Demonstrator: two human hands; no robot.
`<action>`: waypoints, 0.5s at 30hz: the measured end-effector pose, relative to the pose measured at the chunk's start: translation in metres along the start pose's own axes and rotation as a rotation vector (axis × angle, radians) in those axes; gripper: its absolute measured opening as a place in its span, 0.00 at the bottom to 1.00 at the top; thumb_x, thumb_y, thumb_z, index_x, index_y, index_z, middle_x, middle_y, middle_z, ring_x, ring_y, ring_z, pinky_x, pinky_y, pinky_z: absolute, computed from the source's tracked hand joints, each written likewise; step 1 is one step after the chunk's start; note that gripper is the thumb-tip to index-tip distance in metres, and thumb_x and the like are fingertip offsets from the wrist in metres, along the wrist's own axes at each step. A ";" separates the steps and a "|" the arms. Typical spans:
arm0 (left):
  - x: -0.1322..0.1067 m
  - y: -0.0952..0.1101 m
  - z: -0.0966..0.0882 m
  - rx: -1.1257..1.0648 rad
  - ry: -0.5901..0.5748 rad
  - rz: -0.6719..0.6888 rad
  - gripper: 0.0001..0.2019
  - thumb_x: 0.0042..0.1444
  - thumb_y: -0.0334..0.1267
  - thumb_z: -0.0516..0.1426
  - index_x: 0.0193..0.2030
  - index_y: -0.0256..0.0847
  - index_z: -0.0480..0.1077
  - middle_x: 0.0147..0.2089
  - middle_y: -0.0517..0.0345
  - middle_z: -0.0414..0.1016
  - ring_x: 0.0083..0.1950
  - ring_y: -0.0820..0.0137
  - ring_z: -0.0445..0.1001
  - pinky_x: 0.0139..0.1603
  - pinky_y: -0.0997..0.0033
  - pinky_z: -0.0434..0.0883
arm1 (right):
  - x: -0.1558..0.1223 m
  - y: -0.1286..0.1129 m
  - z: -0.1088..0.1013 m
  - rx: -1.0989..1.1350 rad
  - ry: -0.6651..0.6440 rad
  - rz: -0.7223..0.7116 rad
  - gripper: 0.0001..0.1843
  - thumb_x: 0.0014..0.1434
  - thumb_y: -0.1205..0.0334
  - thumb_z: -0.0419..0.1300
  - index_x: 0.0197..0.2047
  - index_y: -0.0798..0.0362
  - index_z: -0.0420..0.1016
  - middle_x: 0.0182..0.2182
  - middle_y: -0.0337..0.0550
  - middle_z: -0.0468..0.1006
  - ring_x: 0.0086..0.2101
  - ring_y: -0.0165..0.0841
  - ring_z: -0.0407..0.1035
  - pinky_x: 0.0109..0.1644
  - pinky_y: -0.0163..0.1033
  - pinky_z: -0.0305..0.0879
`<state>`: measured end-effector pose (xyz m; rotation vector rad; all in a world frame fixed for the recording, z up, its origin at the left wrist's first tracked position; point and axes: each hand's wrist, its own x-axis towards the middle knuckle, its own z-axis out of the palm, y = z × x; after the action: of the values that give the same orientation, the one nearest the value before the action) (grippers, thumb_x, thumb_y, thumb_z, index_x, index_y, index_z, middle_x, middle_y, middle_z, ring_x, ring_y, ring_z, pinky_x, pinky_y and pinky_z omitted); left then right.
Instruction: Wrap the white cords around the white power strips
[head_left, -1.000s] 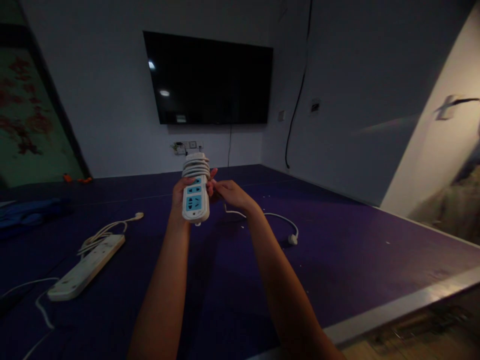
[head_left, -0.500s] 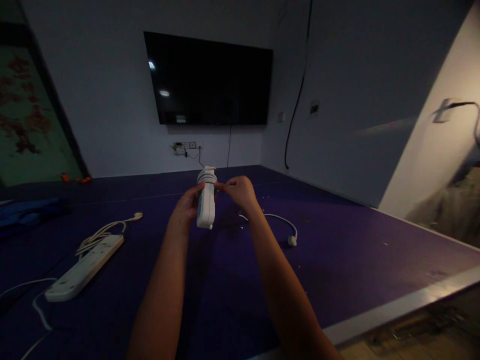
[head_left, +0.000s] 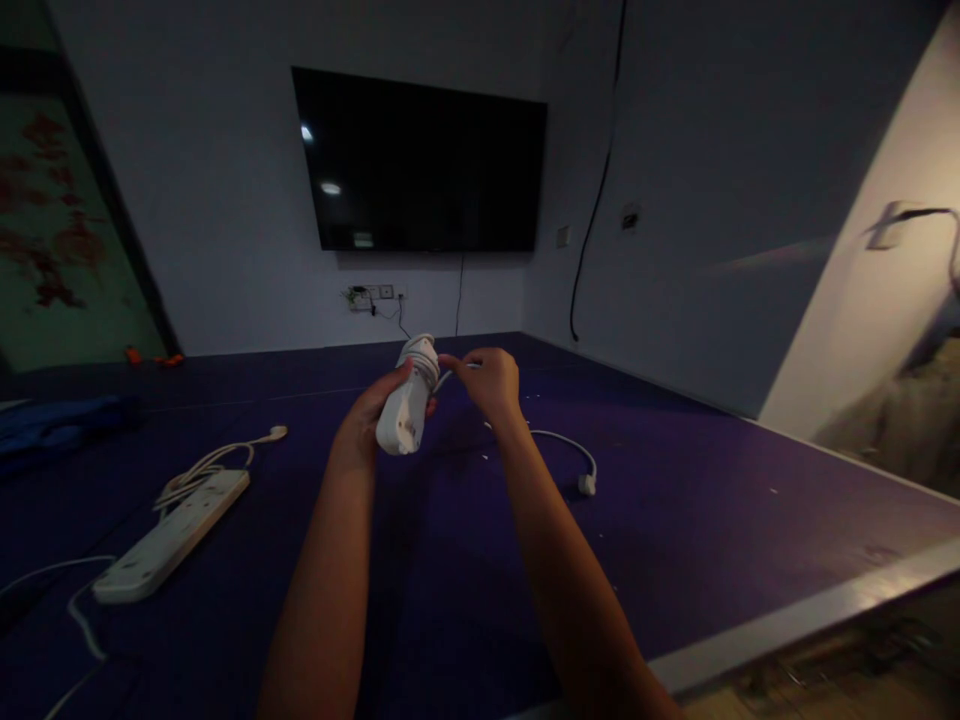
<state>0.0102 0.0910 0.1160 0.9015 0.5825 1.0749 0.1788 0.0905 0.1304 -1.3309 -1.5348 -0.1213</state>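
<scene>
My left hand [head_left: 369, 412] is wrapped round a white power strip [head_left: 402, 412], held up over the dark purple floor mat [head_left: 675, 500] and tilted with its back toward me. The strip's white cable [head_left: 422, 355] is wound in coils round its upper end. My right hand [head_left: 486, 378] pinches the loose run of that cable just right of the coils. The rest of the cable trails down to the mat and ends in a white plug [head_left: 586, 485].
A second, longer white power strip [head_left: 172, 535] with a bundled cord [head_left: 210, 462] lies on the mat at the left. A dark TV [head_left: 420, 160] hangs on the far wall above wall sockets [head_left: 373, 293]. Blue cloth [head_left: 52, 420] lies far left. A pale ledge [head_left: 810, 610] borders the mat at right.
The strip has turned from socket face toward me to its back and tilted, while my right hand carried the cable round it. The plug end on the mat has barely moved.
</scene>
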 end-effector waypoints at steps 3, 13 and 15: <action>-0.002 0.000 0.001 0.051 0.010 0.027 0.20 0.57 0.45 0.56 0.49 0.29 0.69 0.28 0.46 0.77 0.23 0.65 0.76 0.23 0.69 0.76 | 0.001 0.002 -0.006 0.002 0.074 0.013 0.26 0.54 0.40 0.56 0.23 0.54 0.78 0.20 0.43 0.74 0.24 0.30 0.65 0.27 0.34 0.49; -0.005 -0.003 0.004 0.021 -0.097 0.056 0.19 0.54 0.34 0.58 0.52 0.29 0.68 0.36 0.43 0.79 0.34 0.61 0.79 0.33 0.67 0.77 | 0.007 0.013 -0.016 0.067 0.223 0.018 0.29 0.54 0.37 0.54 0.22 0.55 0.78 0.18 0.41 0.71 0.22 0.30 0.63 0.28 0.35 0.51; -0.005 -0.002 0.004 0.034 -0.098 0.058 0.19 0.53 0.32 0.57 0.52 0.30 0.68 0.36 0.44 0.79 0.36 0.60 0.79 0.35 0.64 0.77 | 0.007 0.014 -0.020 0.092 0.250 0.018 0.29 0.54 0.37 0.53 0.22 0.55 0.77 0.17 0.41 0.70 0.22 0.30 0.63 0.28 0.35 0.52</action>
<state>0.0122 0.0843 0.1164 1.0002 0.4966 1.0689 0.2031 0.0877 0.1371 -1.2084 -1.3018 -0.1964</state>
